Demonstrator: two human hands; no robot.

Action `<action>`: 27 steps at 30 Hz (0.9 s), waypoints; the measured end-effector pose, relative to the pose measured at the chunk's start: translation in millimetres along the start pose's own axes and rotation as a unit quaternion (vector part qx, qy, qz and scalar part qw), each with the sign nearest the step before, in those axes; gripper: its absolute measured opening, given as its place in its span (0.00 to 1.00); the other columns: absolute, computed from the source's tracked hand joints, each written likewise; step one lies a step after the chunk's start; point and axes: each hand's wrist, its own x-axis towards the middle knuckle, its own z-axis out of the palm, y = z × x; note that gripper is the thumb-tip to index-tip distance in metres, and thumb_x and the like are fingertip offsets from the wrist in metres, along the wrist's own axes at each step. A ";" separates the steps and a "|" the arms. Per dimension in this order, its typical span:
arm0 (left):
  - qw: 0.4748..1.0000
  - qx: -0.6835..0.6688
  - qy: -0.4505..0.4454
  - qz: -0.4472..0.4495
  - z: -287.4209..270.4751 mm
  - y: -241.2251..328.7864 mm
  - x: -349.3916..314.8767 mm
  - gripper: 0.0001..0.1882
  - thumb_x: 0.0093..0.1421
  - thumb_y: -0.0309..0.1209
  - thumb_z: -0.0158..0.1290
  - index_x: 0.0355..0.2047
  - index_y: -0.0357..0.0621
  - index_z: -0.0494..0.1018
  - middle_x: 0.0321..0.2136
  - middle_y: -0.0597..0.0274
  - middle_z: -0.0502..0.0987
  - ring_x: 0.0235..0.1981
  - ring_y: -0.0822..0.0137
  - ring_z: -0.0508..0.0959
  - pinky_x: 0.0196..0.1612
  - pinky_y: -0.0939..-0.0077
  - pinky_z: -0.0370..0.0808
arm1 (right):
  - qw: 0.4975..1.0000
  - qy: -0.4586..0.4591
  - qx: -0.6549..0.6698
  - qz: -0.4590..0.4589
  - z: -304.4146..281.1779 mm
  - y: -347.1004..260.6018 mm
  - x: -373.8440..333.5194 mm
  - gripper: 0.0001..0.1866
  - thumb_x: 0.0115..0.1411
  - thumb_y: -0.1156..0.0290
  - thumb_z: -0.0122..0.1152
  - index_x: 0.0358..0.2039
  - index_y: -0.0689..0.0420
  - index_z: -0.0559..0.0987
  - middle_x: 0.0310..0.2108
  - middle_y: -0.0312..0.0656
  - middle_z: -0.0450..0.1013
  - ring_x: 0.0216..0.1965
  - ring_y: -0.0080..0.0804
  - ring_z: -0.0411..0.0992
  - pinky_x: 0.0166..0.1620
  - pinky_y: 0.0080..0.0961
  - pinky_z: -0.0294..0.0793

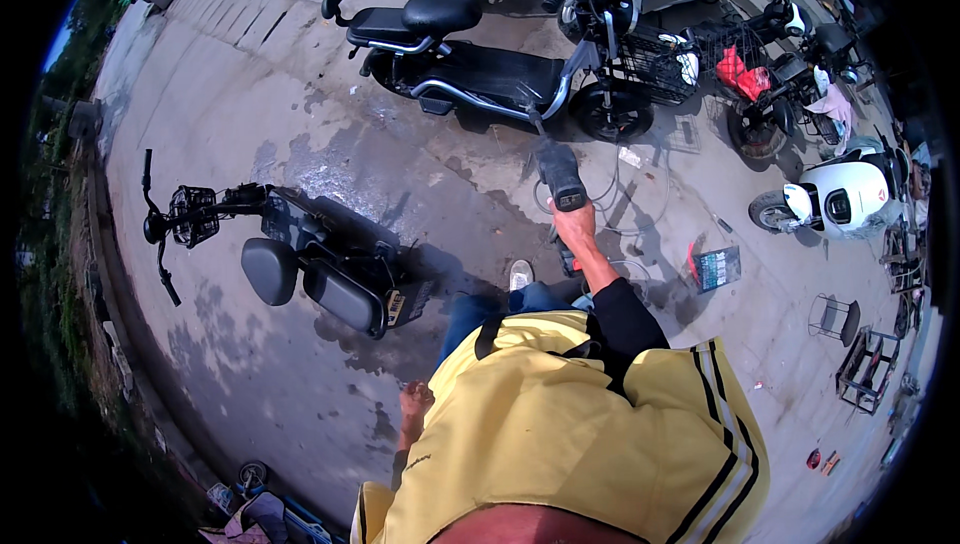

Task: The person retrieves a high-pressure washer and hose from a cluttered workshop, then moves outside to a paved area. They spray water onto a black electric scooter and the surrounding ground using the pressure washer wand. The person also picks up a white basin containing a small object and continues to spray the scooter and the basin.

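My right hand point(573, 227) is wrapped round the handle of a dark, pistol-shaped pressure washer gun point(558, 169). Its short nozzle points away from me, toward the black electric scooter point(490, 69) with a silver frame ahead. A thin hose point(610, 206) lies in loops on the ground beside the gun. My left hand point(416, 400) hangs low at my side with its fingers curled, and nothing shows in it. Nearest to that hand, a second black electric scooter point(343, 290) stands on the left with its handlebars turned away from me.
Wet patches cover the concrete point(350, 169) between the two scooters. A white scooter point(845, 194) stands at the right, near several others. A red and dark package point(715, 267) lies right of my arm. Metal-framed stools point(865, 369) stand farther right. A kerb point(115, 304) borders the left side.
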 end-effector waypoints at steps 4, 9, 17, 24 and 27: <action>0.995 0.080 0.028 0.058 25.8 11.7 -10.9 0.08 0.65 0.31 0.53 0.28 0.45 0.70 0.17 0.71 0.65 0.16 0.72 0.66 0.19 0.76 0.61 | 0.987 -0.008 0.149 0.066 -10.4 -27.0 -12.4 0.12 0.55 0.67 0.72 0.33 0.61 0.81 0.20 0.37 0.76 0.19 0.26 0.72 0.26 0.31 0.71; 0.988 0.141 0.054 0.024 25.6 -19.3 -26.1 0.07 0.65 0.32 0.53 0.32 0.44 0.72 0.20 0.69 0.68 0.19 0.72 0.68 0.22 0.76 0.64 | 0.984 0.018 0.151 0.089 -12.0 -13.3 -3.2 0.15 0.56 0.65 0.72 0.35 0.62 0.79 0.18 0.37 0.74 0.18 0.28 0.72 0.27 0.32 0.72; 0.981 0.183 0.058 -0.007 19.9 -57.1 -48.2 0.08 0.66 0.34 0.52 0.38 0.41 0.75 0.25 0.66 0.74 0.24 0.72 0.72 0.27 0.76 0.68 | 0.990 -0.070 0.119 0.026 -24.9 -15.7 -21.0 0.12 0.56 0.66 0.71 0.28 0.61 0.79 0.19 0.36 0.74 0.20 0.26 0.72 0.28 0.30 0.71; 0.960 0.264 0.076 0.050 -8.0 -84.4 -50.0 0.12 0.66 0.35 0.52 0.43 0.39 0.77 0.29 0.63 0.78 0.29 0.71 0.75 0.31 0.76 0.72 | 0.916 -0.378 -0.110 -0.072 -73.5 -38.0 -136.2 0.17 0.54 0.63 0.76 0.38 0.61 0.83 0.26 0.40 0.80 0.28 0.29 0.77 0.36 0.33 0.76; 0.958 0.267 0.078 0.074 -24.3 -60.0 -30.3 0.14 0.67 0.35 0.52 0.45 0.39 0.78 0.31 0.62 0.80 0.31 0.71 0.77 0.33 0.76 0.73 | 0.878 -0.444 -0.095 -0.154 -76.3 -18.2 -195.0 0.27 0.50 0.61 0.78 0.49 0.58 0.80 0.42 0.51 0.82 0.43 0.44 0.80 0.48 0.38 0.78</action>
